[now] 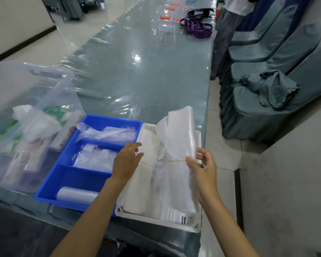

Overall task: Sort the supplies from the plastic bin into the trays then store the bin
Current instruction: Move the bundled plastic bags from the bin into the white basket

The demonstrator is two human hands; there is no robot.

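Over the white tray (196, 226), at the table's (137, 75) near right corner, both hands work a bundle of thin translucent bags (180, 145). Right hand (202, 168) is closed on the bundle's right edge, thumb & fingers pinching the plastic just beside a thin yellow rubber band (177, 161) that wraps the bundle. Upper part of the bundle stands up & curls back above the tray; lower part lies down along the tray w/ more white bags under it. Left hand (127, 158) rests on the bundle's left side, fingers bent & touching the plastic; can't tell if it's really gripping or just steadying.

Blue tray (44, 197) sits touching the white tray's left side. It has 3 compartments: far one holds a loose clear bag (107, 133), middle one a pile of clear plastic packs (95, 157), near one a small grey-white roll (76, 194).

Clear plastic bin (11, 86) stands left of the blue tray, close up against it, w/ white & green packets (35, 127) visible thru its wall.

Table is covered w/ shiny clear sheeting. Far end: purple straps (196, 28) & clear boxes w/ orange clips (167, 15). Covered chairs (267, 108) line the right side, one w/ a crumpled cloth (271, 88) on its seat.
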